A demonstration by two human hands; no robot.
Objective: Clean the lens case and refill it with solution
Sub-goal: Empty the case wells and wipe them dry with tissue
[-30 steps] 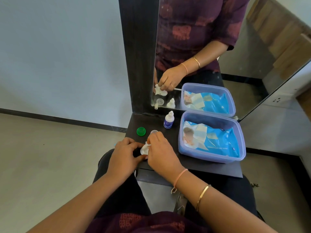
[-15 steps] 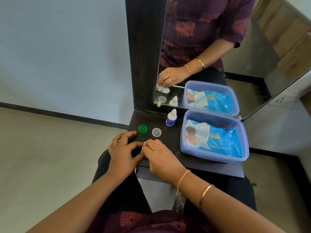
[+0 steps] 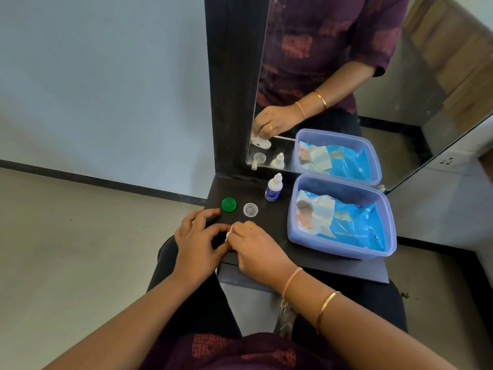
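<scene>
Working at the near edge of the dark shelf (image 3: 306,252), the left hand (image 3: 198,243) is pinching and steadying the lens case (mostly hidden), while the right hand (image 3: 257,248) is gripping a white wipe (image 3: 229,233) against it. Farther off are sitting the green cap (image 3: 229,204), clear cap (image 3: 250,209) and solution bottle (image 3: 274,188). Wiping well probably means holding the case firm and working slowly.

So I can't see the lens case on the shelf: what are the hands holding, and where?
A small white thing, pinched between the fingertips of both hands; whether it's the case cannot be told.
</scene>
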